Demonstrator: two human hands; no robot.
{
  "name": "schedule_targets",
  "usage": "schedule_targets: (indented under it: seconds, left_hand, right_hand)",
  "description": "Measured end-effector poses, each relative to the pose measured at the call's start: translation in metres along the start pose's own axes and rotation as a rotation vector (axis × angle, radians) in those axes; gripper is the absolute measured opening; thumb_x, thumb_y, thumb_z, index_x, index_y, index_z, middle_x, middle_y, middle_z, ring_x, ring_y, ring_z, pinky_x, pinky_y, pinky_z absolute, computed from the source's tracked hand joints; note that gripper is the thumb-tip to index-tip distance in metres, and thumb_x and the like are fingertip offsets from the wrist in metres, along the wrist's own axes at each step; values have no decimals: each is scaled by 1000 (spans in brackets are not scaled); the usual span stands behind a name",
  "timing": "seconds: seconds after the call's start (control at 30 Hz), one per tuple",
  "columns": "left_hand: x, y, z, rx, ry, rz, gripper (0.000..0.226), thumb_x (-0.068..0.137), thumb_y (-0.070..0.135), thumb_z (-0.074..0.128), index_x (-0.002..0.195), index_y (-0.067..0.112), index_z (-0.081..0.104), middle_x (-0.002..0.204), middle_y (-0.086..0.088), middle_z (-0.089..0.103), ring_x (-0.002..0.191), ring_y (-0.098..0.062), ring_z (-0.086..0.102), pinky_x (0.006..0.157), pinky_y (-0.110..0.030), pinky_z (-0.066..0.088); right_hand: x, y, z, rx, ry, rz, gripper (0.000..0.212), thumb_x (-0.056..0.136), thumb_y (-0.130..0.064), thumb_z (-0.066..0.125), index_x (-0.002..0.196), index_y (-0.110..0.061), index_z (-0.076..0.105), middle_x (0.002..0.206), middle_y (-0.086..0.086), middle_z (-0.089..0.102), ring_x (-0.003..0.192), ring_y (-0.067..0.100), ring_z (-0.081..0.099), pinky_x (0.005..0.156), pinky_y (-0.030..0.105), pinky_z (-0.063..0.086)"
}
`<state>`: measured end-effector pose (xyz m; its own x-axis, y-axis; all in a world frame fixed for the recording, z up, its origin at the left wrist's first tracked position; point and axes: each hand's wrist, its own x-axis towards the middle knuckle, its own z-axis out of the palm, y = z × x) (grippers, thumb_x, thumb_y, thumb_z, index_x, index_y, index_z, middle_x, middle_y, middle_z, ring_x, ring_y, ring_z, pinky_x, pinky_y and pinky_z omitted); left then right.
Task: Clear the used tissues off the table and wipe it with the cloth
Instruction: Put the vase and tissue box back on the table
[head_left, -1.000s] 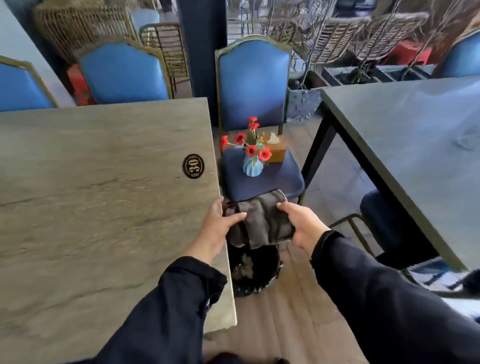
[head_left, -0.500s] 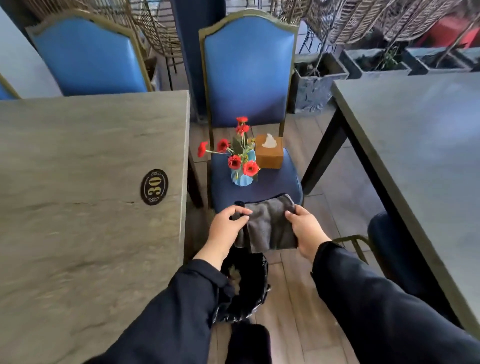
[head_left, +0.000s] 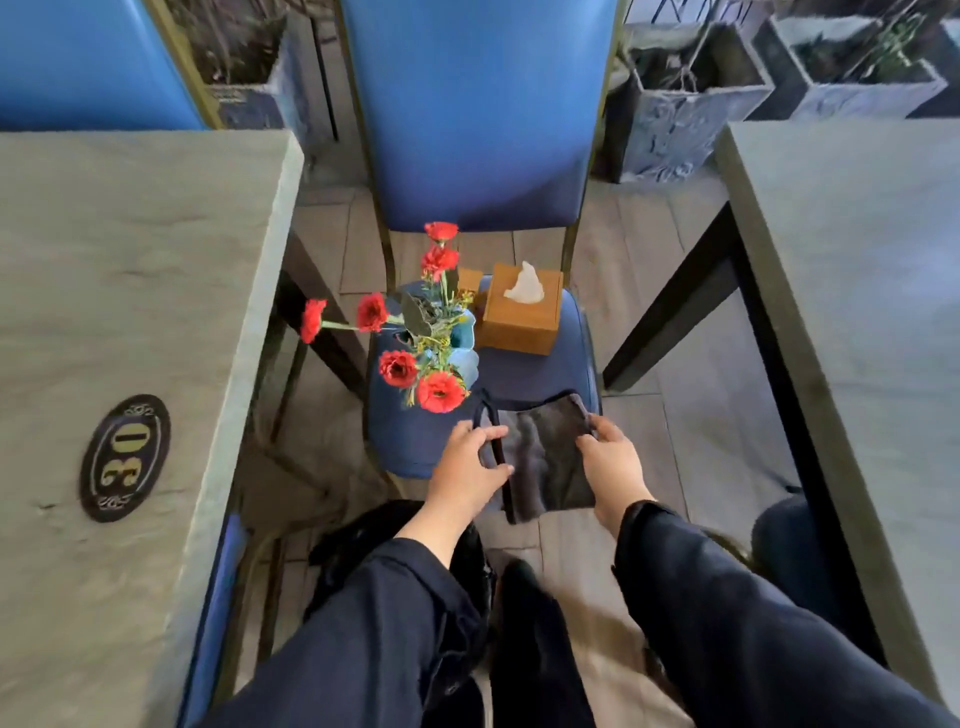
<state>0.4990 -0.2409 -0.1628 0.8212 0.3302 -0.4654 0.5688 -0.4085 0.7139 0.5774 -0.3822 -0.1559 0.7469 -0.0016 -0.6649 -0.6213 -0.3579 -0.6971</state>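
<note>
A dark grey cloth hangs folded over the front edge of a blue chair seat. My left hand pinches its left edge, and my right hand grips its right edge. The stone-look table with an oval "30" plaque lies to the left of my hands. No tissues show on its top. A black bin bag sits on the floor under my left forearm, mostly hidden by it.
On the chair seat stand a blue vase of red flowers and a wooden tissue box. A second grey table runs along the right. Stone planters stand behind, and another blue chair is at the far left.
I have moved right, away from the table's edge, toward the chair. Both hands have carried the cloth forward and lowered it onto the front of the seat.
</note>
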Motion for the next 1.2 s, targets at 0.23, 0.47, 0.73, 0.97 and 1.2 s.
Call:
schedule_targets:
  seconds: [0.23, 0.47, 0.73, 0.97, 1.2]
  left_hand:
    - [93, 3, 49, 27, -7, -82, 52, 88, 20, 64, 137, 23, 46, 150, -1, 22, 140, -15, 26, 96, -16, 27]
    - [133, -9, 69, -15, -2, -163, 51, 90, 20, 61, 139, 20, 44, 149, 0, 24, 139, -15, 27, 102, -19, 26]
    - [107, -27, 56, -204, 205, -323, 40, 92, 13, 56, 131, 20, 51, 124, 3, 41, 120, -12, 45, 97, -22, 35]
    - [108, -57, 35, -208, 398, -510, 45, 93, 0, 49, 63, 24, 25, 62, 1, 36, 60, -16, 39, 65, -28, 31]
    - [119, -71, 30, -232, 252, -517, 39, 100, 22, 44, 67, 30, 24, 71, 15, 27, 63, -4, 33, 45, 4, 29]
  right_hand:
    - [108, 1, -5, -80, -75, -35, 28, 95, -8, 45, 99, -33, 56, 109, 7, 63, 97, 25, 62, 87, 47, 54]
    - [168, 27, -3, -129, -83, -42, 26, 89, -16, 51, 91, -41, 60, 105, 3, 67, 95, 24, 65, 83, 49, 56]
    - [136, 0, 31, -424, 19, -355, 47, 89, -8, 60, 134, -16, 53, 129, 1, 50, 119, 15, 49, 102, 23, 39]
    - [147, -25, 100, -587, -392, -596, 77, 76, -12, 76, 143, -16, 38, 141, 3, 43, 130, 16, 41, 96, 8, 22]
    - [168, -20, 137, -608, -381, -694, 82, 68, -13, 79, 140, -19, 40, 136, 4, 49, 123, 20, 48, 90, 18, 35]
